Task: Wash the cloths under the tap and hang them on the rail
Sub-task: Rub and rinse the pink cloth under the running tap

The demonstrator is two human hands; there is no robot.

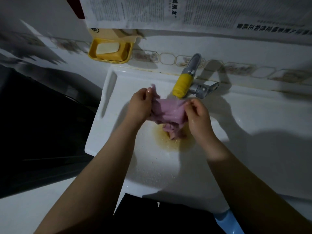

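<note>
A wet pink cloth [168, 110] hangs bunched over the white sink [152, 166], directly under the yellow-tipped tap [183, 85], with water running onto it. My left hand [141, 105] grips the cloth's left edge, a corner sticking up above the fingers. Fingers of my right hand [196, 114] pinch the right edge. The cloth's lower end trails down onto a brown-stained patch round the drain [173, 141]. No rail is in view.
A yellow soap dish [110, 49] with a white and a yellow bar hangs on the tiled wall at the back left. Newspaper [185, 12] covers the wall above. A dark appliance [33, 124] stands left of the sink; a blue object [229, 222] sits at the bottom.
</note>
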